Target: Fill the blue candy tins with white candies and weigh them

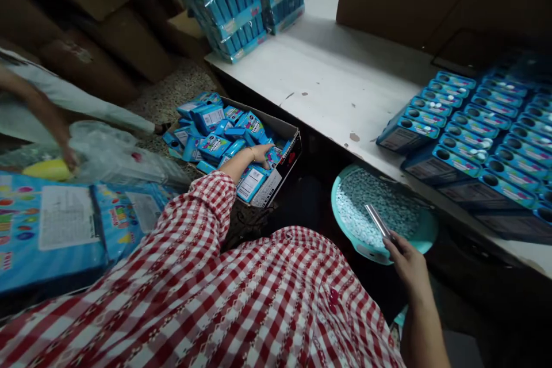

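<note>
While the right hand (407, 261) wraps its fingers round a metal tube (377, 219), the left hand (260, 154) (finger grip unclear) touches packets (251, 181), likely light, crushable, best side-pinched, by the carton's (281, 175) right edge.

The white desk (323, 77), its top marked with brown chips (354, 137), carries a brown cardboard panel (401, 0). Left of the panel stand clear-wrapped stacks of blue candy boxes (235, 8). Right of the panel and nearer, upright blue cartons (463, 155) with round top holes stand in close rows.

Blue boxes (214, 146), red-and-white checked shirt (276, 299)
</note>
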A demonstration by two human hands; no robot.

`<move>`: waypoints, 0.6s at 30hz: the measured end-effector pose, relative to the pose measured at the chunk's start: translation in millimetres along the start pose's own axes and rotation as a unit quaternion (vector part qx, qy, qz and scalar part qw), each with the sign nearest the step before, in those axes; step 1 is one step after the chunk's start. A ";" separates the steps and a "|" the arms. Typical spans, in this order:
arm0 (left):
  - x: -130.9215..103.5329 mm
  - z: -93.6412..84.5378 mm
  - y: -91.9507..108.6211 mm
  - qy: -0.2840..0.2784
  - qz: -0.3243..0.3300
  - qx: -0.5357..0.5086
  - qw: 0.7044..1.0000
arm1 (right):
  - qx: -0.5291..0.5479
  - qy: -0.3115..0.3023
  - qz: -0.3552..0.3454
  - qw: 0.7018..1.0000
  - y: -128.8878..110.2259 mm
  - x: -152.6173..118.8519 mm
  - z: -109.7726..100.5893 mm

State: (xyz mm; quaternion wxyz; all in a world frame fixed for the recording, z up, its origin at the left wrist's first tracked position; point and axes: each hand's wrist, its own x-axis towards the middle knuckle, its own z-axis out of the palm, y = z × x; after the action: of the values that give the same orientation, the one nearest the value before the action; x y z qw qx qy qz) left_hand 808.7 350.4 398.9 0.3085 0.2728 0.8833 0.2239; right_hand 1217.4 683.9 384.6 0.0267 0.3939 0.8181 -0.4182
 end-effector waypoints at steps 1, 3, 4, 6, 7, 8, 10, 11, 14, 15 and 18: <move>-0.3 -2.4 -0.6 0.013 -0.004 0.005 1.000 | -0.001 0.001 -0.005 1.000 0.7 -0.4 0.7; -3.4 -13.0 2.4 0.071 0.004 0.009 0.997 | -0.011 0.009 -0.022 1.000 5.7 -0.3 1.0; -6.9 -20.4 6.6 0.115 0.020 0.007 0.993 | -0.019 0.014 -0.029 0.999 9.5 0.4 0.6; -18.6 -36.4 22.3 0.207 0.070 -0.015 0.976 | -0.041 0.016 -0.034 0.998 18.3 3.3 -0.9; -26.7 -43.0 33.8 0.234 0.100 -0.040 0.966 | -0.053 0.014 -0.032 0.998 22.2 5.4 -1.8; -35.6 -47.4 47.3 0.241 0.131 -0.079 0.958 | -0.066 0.010 -0.029 0.997 25.2 7.7 -2.8; -53.8 -47.0 77.8 0.197 0.180 -0.182 0.946 | -0.097 0.002 -0.030 0.995 27.1 12.4 -4.4; -61.7 -41.3 92.8 0.159 0.193 -0.235 0.939 | -0.111 -0.002 -0.034 0.993 25.7 14.3 -5.2; -76.2 -2.6 127.8 -0.042 0.200 -0.326 0.923 | -0.152 -0.013 -0.052 0.987 13.6 17.5 -8.6; -77.9 15.5 135.1 -0.140 0.195 -0.327 0.914 | -0.176 -0.019 -0.053 0.983 7.9 17.9 -10.6; -79.1 72.9 146.7 -0.359 0.187 -0.261 0.877 | -0.298 -0.029 -0.017 0.954 -7.8 19.3 -18.8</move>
State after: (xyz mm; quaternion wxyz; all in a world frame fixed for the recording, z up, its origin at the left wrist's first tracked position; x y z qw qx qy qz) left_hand 960.0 428.2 463.4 0.6168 0.4041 0.5543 0.3861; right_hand 1204.4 706.5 394.8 0.1595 0.3413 0.9112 -0.1666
